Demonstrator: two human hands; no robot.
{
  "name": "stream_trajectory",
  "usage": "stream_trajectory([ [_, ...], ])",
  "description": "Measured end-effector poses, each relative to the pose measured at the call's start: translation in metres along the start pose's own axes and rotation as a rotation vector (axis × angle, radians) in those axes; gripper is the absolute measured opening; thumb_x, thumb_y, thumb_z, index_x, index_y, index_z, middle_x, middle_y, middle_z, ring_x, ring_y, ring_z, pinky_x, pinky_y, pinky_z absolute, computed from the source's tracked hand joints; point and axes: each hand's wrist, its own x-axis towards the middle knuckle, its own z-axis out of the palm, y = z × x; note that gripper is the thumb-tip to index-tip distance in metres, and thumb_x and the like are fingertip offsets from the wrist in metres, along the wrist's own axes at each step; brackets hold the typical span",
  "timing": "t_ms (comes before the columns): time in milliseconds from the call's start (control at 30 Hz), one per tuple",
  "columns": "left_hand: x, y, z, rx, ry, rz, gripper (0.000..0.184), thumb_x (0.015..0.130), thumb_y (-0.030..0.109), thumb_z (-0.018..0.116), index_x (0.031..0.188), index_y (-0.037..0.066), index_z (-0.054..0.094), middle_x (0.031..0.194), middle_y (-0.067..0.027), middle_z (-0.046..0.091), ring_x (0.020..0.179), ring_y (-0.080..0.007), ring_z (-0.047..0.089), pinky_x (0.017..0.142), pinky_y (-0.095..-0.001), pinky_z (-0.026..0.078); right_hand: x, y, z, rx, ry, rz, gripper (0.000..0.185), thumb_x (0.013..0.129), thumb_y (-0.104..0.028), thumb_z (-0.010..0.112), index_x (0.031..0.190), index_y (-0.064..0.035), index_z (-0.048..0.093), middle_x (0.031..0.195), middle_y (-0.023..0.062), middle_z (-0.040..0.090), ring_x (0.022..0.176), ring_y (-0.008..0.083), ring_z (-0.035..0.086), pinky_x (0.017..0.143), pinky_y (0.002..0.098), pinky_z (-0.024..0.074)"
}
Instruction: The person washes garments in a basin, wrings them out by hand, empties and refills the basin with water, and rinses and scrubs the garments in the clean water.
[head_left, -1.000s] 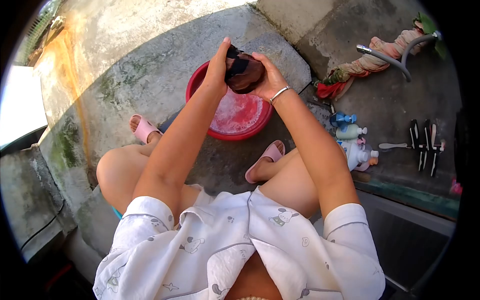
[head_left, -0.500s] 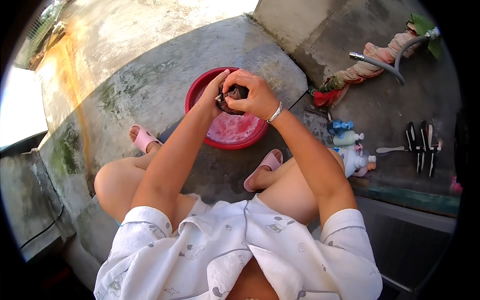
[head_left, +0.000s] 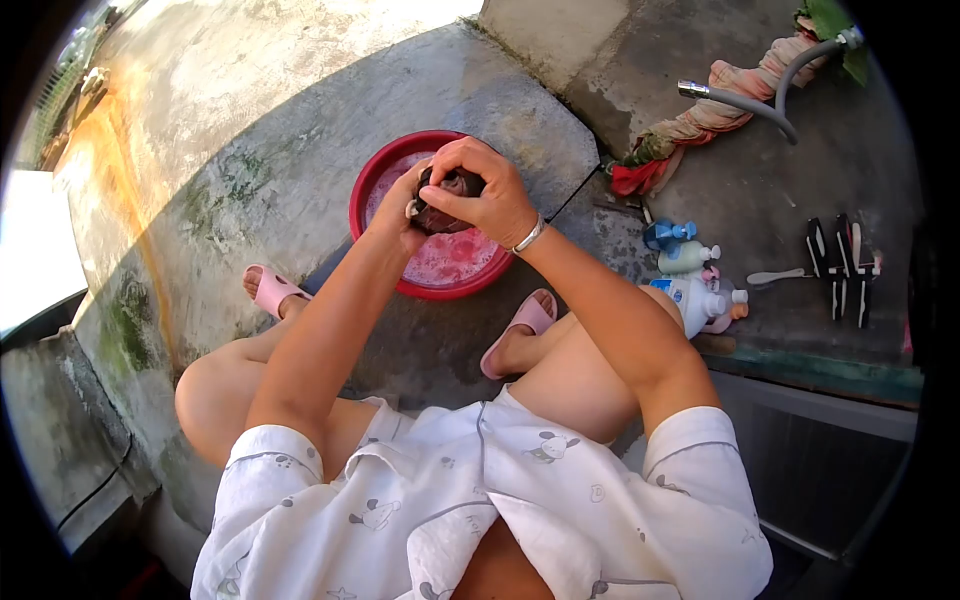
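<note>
Both hands are closed on a dark brown, wrinkled item point(head_left: 440, 222) with a small pale bit at its left edge; its kind is hard to make out. My left hand point(head_left: 402, 205) supports it from the left. From above and the right, my right hand point(head_left: 488, 190) curls its fingers and thumb over it, a silver bracelet at the wrist. The item is held above a red basin point(head_left: 358, 205) of pinkish, foamy water point(head_left: 455, 262). Fingers cover much of the item.
Bottles point(head_left: 690, 257) stand right of my knee. Beyond them lie a white-handled utensil point(head_left: 775, 276) and several black-and-white tools point(head_left: 840, 270). A grey hose point(head_left: 745, 103) and a twisted, stained cloth point(head_left: 700, 118) lie at upper right. My pink slippers flank the basin.
The view has shifted slightly, so most things sit further left. My hands still hold the dark item over the basin, with its pale edge and my grip turned a little.
</note>
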Motion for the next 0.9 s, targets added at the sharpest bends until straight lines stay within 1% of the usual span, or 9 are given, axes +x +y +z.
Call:
stream_trajectory([
  [67, 0.007, 0.013, 0.008, 0.050, 0.083, 0.238, 0.018, 0.086, 0.021, 0.063, 0.093, 0.005, 0.061, 0.089, -0.0075, 0.065, 0.073, -0.0165, 0.064, 0.064, -0.0320, 0.055, -0.003, 0.015, 0.007, 0.368, 0.266, 0.321, 0.014, 0.078, -0.013, 0.074, 0.085, -0.0082, 0.062, 0.084, 0.0007, 0.061, 0.080, 0.0129, 0.059, 0.074, 0.0264, 0.0474],
  [100, 0.001, 0.015, 0.020, 0.160, 0.305, 0.342, 0.018, 0.082, 0.020, 0.067, 0.084, 0.003, 0.060, 0.083, -0.0066, 0.064, 0.067, -0.0149, 0.060, 0.061, -0.0285, 0.051, -0.002, 0.015, 0.009, 0.614, 0.367, 0.524, 0.014, 0.079, -0.013, 0.073, 0.087, -0.0091, 0.063, 0.085, -0.0007, 0.061, 0.079, 0.0112, 0.058, 0.074, 0.0250, 0.0474],
  [200, 0.013, 0.014, 0.017, 0.667, 0.506, 0.700, 0.024, 0.071, 0.019, 0.069, 0.070, 0.002, 0.052, 0.071, -0.0083, 0.059, 0.062, -0.0182, 0.055, 0.057, -0.0309, 0.043, -0.003, 0.026, 0.013, 0.840, 0.492, 0.676, 0.012, 0.081, -0.013, 0.071, 0.089, -0.0110, 0.062, 0.087, -0.0001, 0.062, 0.079, 0.0105, 0.059, 0.072, 0.0251, 0.0489],
  [233, 0.015, 0.010, 0.014, 0.662, 0.510, 0.695, 0.024, 0.071, 0.019, 0.069, 0.070, 0.002, 0.052, 0.071, -0.0083, 0.059, 0.062, -0.0182, 0.055, 0.057, -0.0309, 0.043, -0.005, 0.028, 0.012, 0.967, 0.548, 0.786, 0.011, 0.081, -0.012, 0.070, 0.088, -0.0113, 0.062, 0.087, 0.0002, 0.063, 0.079, 0.0111, 0.060, 0.072, 0.0260, 0.0496],
  [333, 0.001, 0.001, 0.031, 1.183, 0.538, 0.978, 0.022, 0.069, 0.020, 0.066, 0.069, 0.004, 0.051, 0.070, -0.0116, 0.053, 0.065, -0.0299, 0.054, 0.057, -0.0379, 0.043, -0.011, 0.042, 0.009, 1.026, 0.524, 0.949, 0.012, 0.083, -0.019, 0.068, 0.091, -0.0120, 0.062, 0.088, 0.0017, 0.064, 0.080, 0.0145, 0.062, 0.072, 0.0293, 0.0507],
  [367, 0.001, -0.003, 0.032, 1.180, 0.549, 0.969, 0.022, 0.069, 0.020, 0.066, 0.069, 0.004, 0.051, 0.070, -0.0116, 0.053, 0.065, -0.0299, 0.054, 0.057, -0.0379, 0.043, -0.013, 0.049, 0.007, 1.076, 0.477, 1.077, 0.014, 0.083, -0.022, 0.067, 0.092, -0.0123, 0.062, 0.088, 0.0023, 0.064, 0.080, 0.0158, 0.062, 0.072, 0.0301, 0.0509],
  [433, 0.001, -0.009, 0.035, 1.395, 0.410, 1.261, 0.017, 0.066, 0.014, 0.065, 0.066, 0.004, 0.051, 0.067, -0.0092, 0.053, 0.063, -0.0277, 0.055, 0.056, -0.0364, 0.044, -0.018, 0.061, 0.000, 1.168, 0.290, 1.151, 0.017, 0.087, -0.027, 0.060, 0.095, -0.0122, 0.061, 0.090, 0.0034, 0.064, 0.082, 0.0165, 0.063, 0.068, 0.0316, 0.0529],
  [667, -0.002, -0.026, 0.027, 1.584, 0.072, 1.338, 0.016, 0.060, 0.015, 0.068, 0.072, 0.010, 0.058, 0.075, -0.0013, 0.057, 0.073, -0.0206, 0.059, 0.054, -0.0337, 0.050, -0.026, 0.096, -0.004, 1.083, 0.047, 1.268, 0.019, 0.092, -0.031, 0.051, 0.094, -0.0144, 0.060, 0.089, 0.0046, 0.064, 0.084, 0.0143, 0.063, 0.069, 0.0325, 0.0539],
  [900, 0.007, -0.038, 0.013, 1.488, -0.031, 1.428, 0.015, 0.061, 0.013, 0.066, 0.072, 0.010, 0.057, 0.076, -0.0024, 0.057, 0.076, -0.0206, 0.060, 0.055, -0.0327, 0.050, -0.046, 0.142, -0.013, 0.913, -0.016, 1.322, 0.019, 0.092, -0.031, 0.050, 0.094, -0.0145, 0.060, 0.089, 0.0048, 0.064, 0.084, 0.0146, 0.063, 0.068, 0.0322, 0.0538],
])
